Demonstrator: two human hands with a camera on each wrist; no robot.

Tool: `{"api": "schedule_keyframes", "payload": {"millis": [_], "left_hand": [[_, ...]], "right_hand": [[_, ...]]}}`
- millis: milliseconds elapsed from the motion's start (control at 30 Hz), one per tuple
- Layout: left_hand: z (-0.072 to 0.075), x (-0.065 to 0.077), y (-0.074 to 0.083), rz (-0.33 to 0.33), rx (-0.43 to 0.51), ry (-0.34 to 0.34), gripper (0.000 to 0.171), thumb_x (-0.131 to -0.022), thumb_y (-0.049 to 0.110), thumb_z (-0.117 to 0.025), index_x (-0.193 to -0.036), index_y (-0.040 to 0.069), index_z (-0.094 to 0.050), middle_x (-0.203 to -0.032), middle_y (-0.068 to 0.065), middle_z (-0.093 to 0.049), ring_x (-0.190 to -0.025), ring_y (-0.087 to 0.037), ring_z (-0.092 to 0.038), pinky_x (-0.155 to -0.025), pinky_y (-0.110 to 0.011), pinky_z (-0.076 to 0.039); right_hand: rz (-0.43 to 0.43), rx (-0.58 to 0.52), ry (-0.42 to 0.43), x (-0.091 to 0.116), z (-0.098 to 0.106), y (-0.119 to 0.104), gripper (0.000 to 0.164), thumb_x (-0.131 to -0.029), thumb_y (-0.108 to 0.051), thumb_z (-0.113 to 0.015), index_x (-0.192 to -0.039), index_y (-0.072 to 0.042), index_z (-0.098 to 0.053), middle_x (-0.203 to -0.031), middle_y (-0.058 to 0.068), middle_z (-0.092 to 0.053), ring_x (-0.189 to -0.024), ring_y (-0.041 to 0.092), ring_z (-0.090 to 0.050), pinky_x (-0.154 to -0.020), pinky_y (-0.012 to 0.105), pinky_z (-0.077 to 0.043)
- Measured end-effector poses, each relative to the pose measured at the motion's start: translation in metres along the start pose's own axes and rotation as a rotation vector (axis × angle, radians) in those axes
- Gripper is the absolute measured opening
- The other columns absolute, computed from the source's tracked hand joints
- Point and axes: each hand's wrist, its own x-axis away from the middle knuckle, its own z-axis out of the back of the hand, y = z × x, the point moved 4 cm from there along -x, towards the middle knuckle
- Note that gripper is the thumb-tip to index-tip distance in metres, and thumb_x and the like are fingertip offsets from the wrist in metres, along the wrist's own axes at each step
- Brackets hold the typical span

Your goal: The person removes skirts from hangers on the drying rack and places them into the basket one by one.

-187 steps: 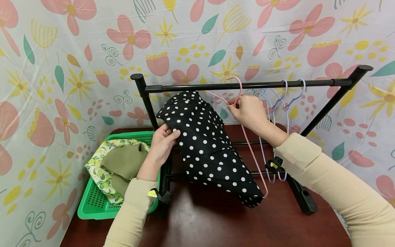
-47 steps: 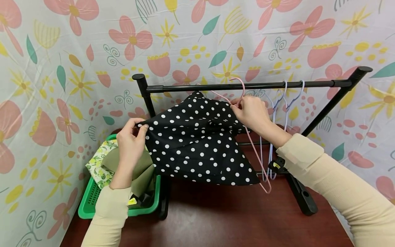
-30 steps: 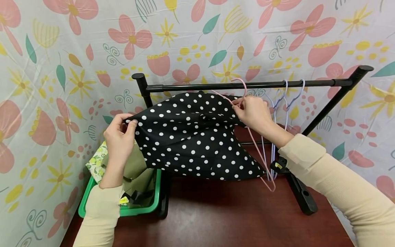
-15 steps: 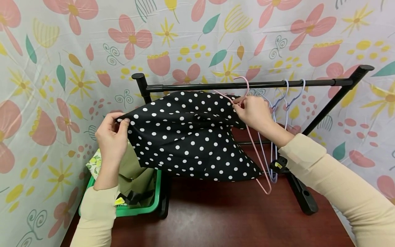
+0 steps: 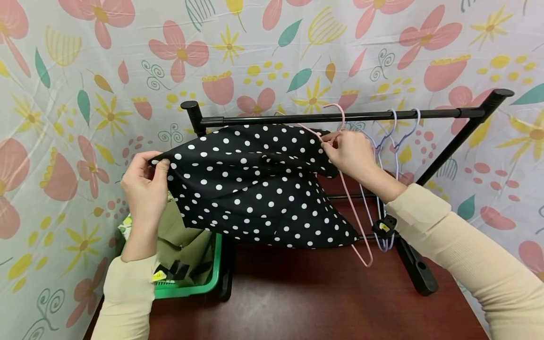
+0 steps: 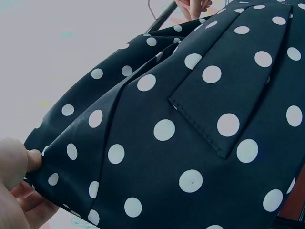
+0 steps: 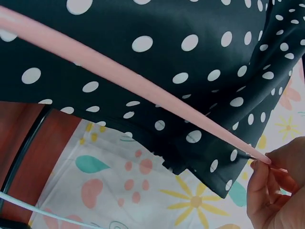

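A black garment with white polka dots (image 5: 246,189) spreads between my two hands, below the rack bar. At its upper left corner my left hand (image 5: 144,198) pinches the cloth between thumb and fingers. My right hand (image 5: 350,153) pinches the pink hanger (image 5: 351,203) just under its hook, which rises past the black bar. In the right wrist view, one arm of the hanger (image 7: 143,90) crosses in front of the dotted cloth. A stitched flap (image 6: 228,81) of the same fabric shows in the left wrist view. The hanger's left part is mostly hidden behind the garment.
Pale purple hangers (image 5: 419,118) hang toward the right on the black rack bar (image 5: 276,119). A green basket (image 5: 218,264) with olive cloth (image 5: 180,245) and lemon-print fabric stands at left on the dark red table (image 5: 272,297). A floral curtain hangs behind.
My left hand has moved left and slightly up with the garment's corner, stretching the cloth wide over the basket. The right hand keeps its hold on the hanger and has shifted slightly right.
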Motion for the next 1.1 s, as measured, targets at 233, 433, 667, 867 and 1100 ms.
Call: {"api": "schedule_keyframes", "payload": {"millis": [233,433,667,867,1100], "left_hand": [[0.004,-0.004,-0.001,-0.005,0.028,0.026,0.011,-0.085,0.009,-0.065,-0.094,0.002,-0.066,-0.078,0.010,-0.060,-0.057,-0.005,-0.051,-0.053,-0.015,-0.039],[0.010,-0.009,0.001,0.001,0.070,0.056,0.010,-0.084,0.005,-0.066,-0.093,0.003,-0.067,-0.080,0.009,-0.061,-0.062,-0.006,-0.054,-0.057,-0.014,-0.042],[0.017,-0.014,0.003,-0.012,0.057,0.077,0.010,-0.083,0.003,-0.066,-0.093,0.004,-0.068,-0.081,0.007,-0.063,-0.064,-0.005,-0.058,-0.058,-0.013,-0.044],[0.028,-0.020,0.007,-0.017,0.018,0.104,0.008,-0.085,0.006,-0.064,-0.091,0.005,-0.069,-0.076,0.011,-0.063,-0.062,-0.005,-0.059,-0.058,-0.015,-0.045],[0.047,-0.034,0.009,0.017,-0.023,0.163,0.009,-0.083,0.003,-0.062,-0.086,0.008,-0.070,-0.070,0.014,-0.062,-0.058,-0.002,-0.057,-0.056,-0.013,-0.043]], "right_hand": [[-0.004,-0.018,-0.024,-0.002,-0.001,0.004,0.038,-0.085,-0.018,-0.060,-0.049,-0.007,-0.060,-0.054,0.010,-0.049,-0.039,0.015,-0.026,-0.037,0.027,-0.020],[0.004,-0.027,-0.015,-0.001,0.001,0.005,0.031,-0.085,-0.018,-0.060,-0.057,-0.005,-0.066,-0.057,0.010,-0.053,-0.042,0.016,-0.032,-0.039,0.029,-0.023],[0.023,0.000,-0.019,-0.001,0.000,0.003,0.030,-0.085,-0.018,-0.061,-0.058,-0.004,-0.063,-0.056,0.011,-0.053,-0.045,0.019,-0.039,-0.042,0.030,-0.028],[0.030,-0.009,-0.002,-0.003,0.000,0.005,0.018,-0.084,-0.016,-0.060,-0.079,-0.006,-0.074,-0.066,0.012,-0.064,-0.045,0.020,-0.037,-0.042,0.032,-0.028],[0.003,-0.009,-0.003,-0.002,0.001,0.012,0.020,-0.084,-0.016,-0.059,-0.070,-0.006,-0.071,-0.073,0.013,-0.068,-0.050,0.024,-0.048,-0.045,0.035,-0.034]]}}
